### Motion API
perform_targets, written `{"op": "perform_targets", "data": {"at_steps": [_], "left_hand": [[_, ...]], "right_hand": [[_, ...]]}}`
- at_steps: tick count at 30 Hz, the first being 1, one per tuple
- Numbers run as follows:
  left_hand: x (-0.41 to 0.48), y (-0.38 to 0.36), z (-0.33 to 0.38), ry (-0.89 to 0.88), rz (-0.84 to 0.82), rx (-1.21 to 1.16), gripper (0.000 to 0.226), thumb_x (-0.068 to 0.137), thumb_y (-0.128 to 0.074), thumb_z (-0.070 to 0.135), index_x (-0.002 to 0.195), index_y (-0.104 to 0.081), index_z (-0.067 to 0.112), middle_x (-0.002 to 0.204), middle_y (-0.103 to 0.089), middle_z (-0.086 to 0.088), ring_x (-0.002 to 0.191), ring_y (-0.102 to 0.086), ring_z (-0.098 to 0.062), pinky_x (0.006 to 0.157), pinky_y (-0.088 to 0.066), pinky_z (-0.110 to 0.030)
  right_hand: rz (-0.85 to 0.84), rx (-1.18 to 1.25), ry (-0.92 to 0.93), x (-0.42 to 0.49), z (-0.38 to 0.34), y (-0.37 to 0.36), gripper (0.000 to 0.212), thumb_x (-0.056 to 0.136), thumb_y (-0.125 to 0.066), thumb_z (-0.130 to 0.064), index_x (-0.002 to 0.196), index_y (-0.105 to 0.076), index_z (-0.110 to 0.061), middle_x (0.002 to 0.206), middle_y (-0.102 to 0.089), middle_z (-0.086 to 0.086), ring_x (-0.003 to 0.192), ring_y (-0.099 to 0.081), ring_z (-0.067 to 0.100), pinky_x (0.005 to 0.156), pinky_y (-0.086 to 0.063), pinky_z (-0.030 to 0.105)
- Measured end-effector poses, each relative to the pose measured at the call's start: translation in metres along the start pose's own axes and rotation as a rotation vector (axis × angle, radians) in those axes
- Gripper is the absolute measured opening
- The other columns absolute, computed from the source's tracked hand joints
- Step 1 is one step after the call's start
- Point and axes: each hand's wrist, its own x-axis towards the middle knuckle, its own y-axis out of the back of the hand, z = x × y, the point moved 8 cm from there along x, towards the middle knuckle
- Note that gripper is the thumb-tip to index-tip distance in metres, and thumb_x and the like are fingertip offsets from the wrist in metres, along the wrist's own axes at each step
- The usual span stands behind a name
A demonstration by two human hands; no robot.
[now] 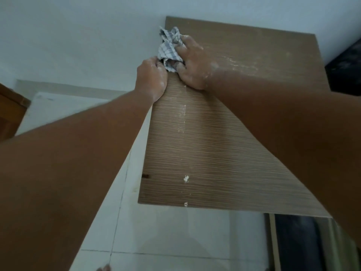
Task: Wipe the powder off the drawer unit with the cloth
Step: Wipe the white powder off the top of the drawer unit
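Forearms: both bare forearms fill the near field, reaching forward and up toward the far left corner of the unit's top; each is lightly dusted with white.
Cloth (169, 48): a crumpled, soft checked rag, pale with thin dark lines, bunched at the left edge of the top panel close to the wall.
Right hand (192, 64): fingers curled closed over the cloth, pressing it onto the surface; knuckles and wrist are floured white.
Left hand (151, 79): closed in a pinch on the cloth's lower corner, just off the panel's left edge, touching the cloth and close beside the right hand.
Drawer unit (214, 143): seen from above, only its flat rectangular top shows, a light brown laminate with fine ribbed grain running across it; the drawers themselves are out of view.
Powder (186, 178): a small white clump sits near the front, a thin broken trail runs up the middle toward the hands, another fleck lies at the front edge, and faint smears show on the right behind the wrist.
Progress: judged as partway; the far right and left areas look mostly clear, but the central trail, the front clump and the hazy smears remain to be wiped.
Floor (166, 231): glossy pale tiles with thin dark grout lines.
Wall (78, 36): plain, matt, pale.
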Motion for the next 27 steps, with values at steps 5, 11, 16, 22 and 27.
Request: {"op": "perform_targets", "data": {"at_steps": [5,11,16,22,27], "left_hand": [[-0.025,0.007,-0.003,0.019,0.007,0.009,0.034,0.099,-0.038,0.012,0.109,-0.071,0.007,0.112,-0.071,-0.015,0.095,-0.061,-0.024,0.074,-0.036,-0.020],[-0.074,0.018,-0.023,0.081,-0.009,0.003,0.035,0.100,-0.038,0.017,0.094,-0.070,0.003,0.100,-0.071,-0.015,0.090,-0.061,-0.027,0.070,-0.035,-0.025],[-0.114,0.028,-0.036,0.089,-0.015,-0.004,0.036,0.100,-0.039,0.019,0.082,-0.066,0.004,0.089,-0.069,-0.015,0.084,-0.060,-0.029,0.074,-0.044,-0.034],[-0.166,0.042,-0.047,0.120,-0.048,-0.017,0.038,0.102,-0.038,0.023,0.080,-0.066,0.008,0.095,-0.071,-0.018,0.086,-0.060,-0.031,0.077,-0.045,-0.035],[-0.208,0.051,-0.059,0.178,-0.045,-0.104,0.034,0.094,-0.043,0.024,0.077,-0.066,0.007,0.087,-0.073,-0.016,0.087,-0.067,-0.036,0.079,-0.055,-0.047]], "right_hand": [[0.018,0.001,0.075,-0.044,-0.016,-0.005,0.054,0.099,-0.046,-0.036,0.150,-0.044,-0.018,0.163,-0.026,0.009,0.150,-0.027,0.028,0.122,-0.025,0.037],[0.021,0.022,0.091,-0.100,-0.035,-0.019,0.055,0.092,-0.047,-0.038,0.144,-0.050,-0.020,0.160,-0.032,0.008,0.145,-0.036,0.031,0.116,-0.037,0.043],[-0.011,0.056,0.118,-0.157,-0.059,-0.024,0.055,0.093,-0.049,-0.033,0.145,-0.049,-0.016,0.160,-0.031,0.011,0.145,-0.035,0.034,0.116,-0.035,0.041],[-0.035,0.055,0.164,-0.216,-0.087,-0.035,0.053,0.098,-0.055,-0.027,0.149,-0.044,-0.013,0.164,-0.024,0.012,0.153,-0.020,0.034,0.119,-0.026,0.042],[-0.073,0.041,0.227,-0.253,-0.103,-0.054,0.054,0.097,-0.057,-0.028,0.146,-0.047,-0.008,0.164,-0.025,0.017,0.154,-0.017,0.037,0.122,-0.024,0.050]]}}
